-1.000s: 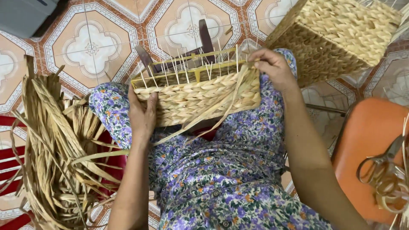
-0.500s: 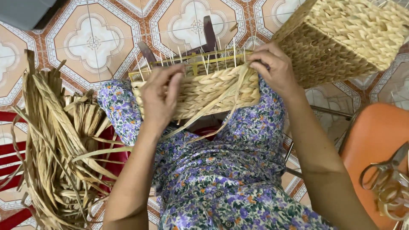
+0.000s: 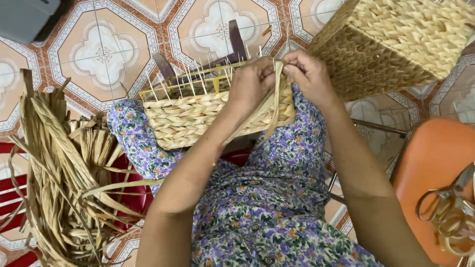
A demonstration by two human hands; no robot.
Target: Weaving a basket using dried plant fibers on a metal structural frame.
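Now | both hands — L [image 3: 252,81], R [image 3: 309,74] — pinching straw strand [image 3: 277,94] @ half-woven basket [image 3: 198,118] rim | keep strand taut, tuck snug btwn stakes.

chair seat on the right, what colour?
Orange, a plain chair seat with scissors lying on it; the head view shows it, at the right edge.

The upper right corner of the half-woven basket [image 3: 198,118] is hidden behind the left hand [image 3: 252,86] and right hand [image 3: 309,74]. The finished basket [image 3: 396,39], scissors [image 3: 445,202] and grey box [image 3: 29,17] are cut off by the edges.
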